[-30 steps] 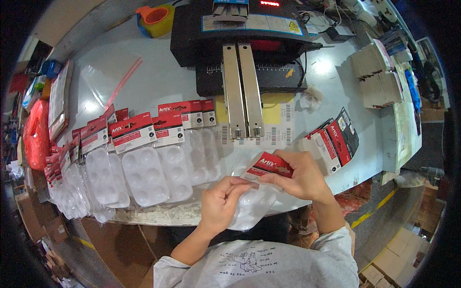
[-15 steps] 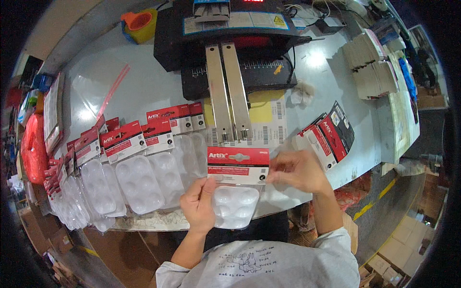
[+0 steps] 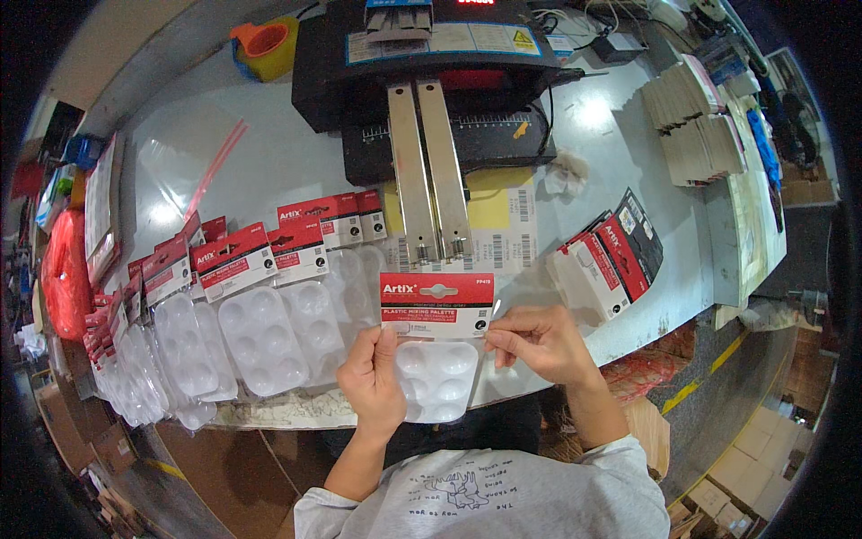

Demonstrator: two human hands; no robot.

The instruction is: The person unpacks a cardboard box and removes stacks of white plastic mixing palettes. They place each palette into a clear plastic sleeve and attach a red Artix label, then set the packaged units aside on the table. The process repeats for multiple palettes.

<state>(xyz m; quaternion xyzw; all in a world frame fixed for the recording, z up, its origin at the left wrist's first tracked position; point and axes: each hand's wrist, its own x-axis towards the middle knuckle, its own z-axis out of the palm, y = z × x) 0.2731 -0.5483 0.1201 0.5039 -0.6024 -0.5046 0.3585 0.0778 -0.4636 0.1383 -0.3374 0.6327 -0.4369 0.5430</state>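
A packaged plastic paint palette (image 3: pixel 438 382) is held up in front of me, its white wells showing below a red, black and white header card (image 3: pixel 437 305). My left hand (image 3: pixel 371 373) is closed on the card's lower left corner, thumb in front. At the card's lower right corner, the thumb and fingers of my right hand (image 3: pixel 541 344) are pinched together on the edge. Just beyond the card stand the two metal arms (image 3: pixel 431 171) of a black tabletop machine (image 3: pixel 314 81). Printed label sheets (image 3: pixel 512 251) lie under and beside these arms.
Several packaged palettes (image 3: pixel 263 341) lie overlapping along the left of the table. A stack of header cards (image 3: pixel 611 260) is on the right, near a crumpled white tissue (image 3: pixel 566 173). Bundled cards (image 3: pixel 696 126) stand farther right. An orange and yellow container (image 3: pixel 265 45) sits at the back left.
My right hand has moved slightly left and down; its blurred fingers now pinch the card's lower right corner clearly. The packaged palette has shifted a little left and up.
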